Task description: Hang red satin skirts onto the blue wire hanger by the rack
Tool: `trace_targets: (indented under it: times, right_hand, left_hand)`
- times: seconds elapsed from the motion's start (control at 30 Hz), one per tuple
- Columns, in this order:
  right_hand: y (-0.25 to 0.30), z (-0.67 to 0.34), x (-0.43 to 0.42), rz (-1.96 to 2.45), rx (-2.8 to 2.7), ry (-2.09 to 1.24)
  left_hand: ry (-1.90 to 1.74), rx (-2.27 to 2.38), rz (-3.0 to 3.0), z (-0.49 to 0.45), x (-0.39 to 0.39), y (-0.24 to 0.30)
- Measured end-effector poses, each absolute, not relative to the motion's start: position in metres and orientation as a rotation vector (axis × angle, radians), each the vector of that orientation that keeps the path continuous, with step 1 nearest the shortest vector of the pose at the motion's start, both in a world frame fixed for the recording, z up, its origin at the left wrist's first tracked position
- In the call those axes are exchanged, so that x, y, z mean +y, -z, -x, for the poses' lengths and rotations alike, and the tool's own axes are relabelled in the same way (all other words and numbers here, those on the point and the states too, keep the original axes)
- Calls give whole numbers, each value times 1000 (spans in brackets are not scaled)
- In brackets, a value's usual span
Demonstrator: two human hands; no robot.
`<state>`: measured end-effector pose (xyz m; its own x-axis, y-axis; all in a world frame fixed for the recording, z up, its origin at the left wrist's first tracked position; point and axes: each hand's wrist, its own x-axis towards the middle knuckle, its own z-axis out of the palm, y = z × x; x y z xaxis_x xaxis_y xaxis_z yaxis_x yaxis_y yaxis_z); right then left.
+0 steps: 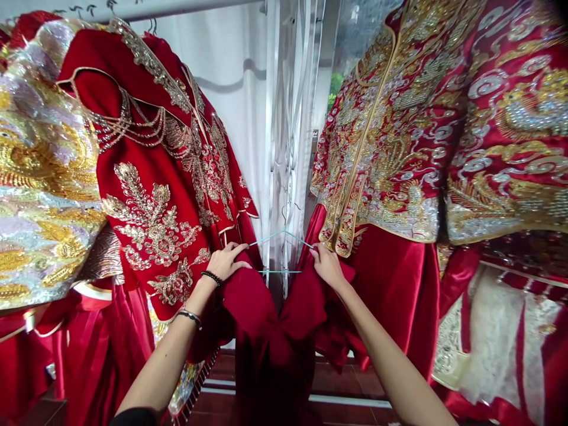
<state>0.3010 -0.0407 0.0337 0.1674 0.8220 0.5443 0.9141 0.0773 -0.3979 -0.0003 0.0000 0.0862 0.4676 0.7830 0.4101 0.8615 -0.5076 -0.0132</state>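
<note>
Robes (160, 195) on rail (177, 7), white curtain (231, 89), tiled floor (346, 381)

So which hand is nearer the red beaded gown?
Left. The left hand lies against the red beaded gown; the right hand holds the hanger farther right.

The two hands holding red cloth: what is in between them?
In the head view, a thin pale-blue wire hanger spans the gap between the left hand and the right hand, with the red cloth drooping from it.
</note>
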Motion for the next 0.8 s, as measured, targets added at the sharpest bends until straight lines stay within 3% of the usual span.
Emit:
trace_targets:
  times: [0.17, 0.8]
  right_hand:
    - [-33, -308, -45, 1739, -1662, 229]
    - [-29, -299, -52, 1784, -1535, 532]
  left_hand:
    - [665, -1479, 2583, -9, -4, -77]
    - [612, -1956, 2096, -47, -6, -70]
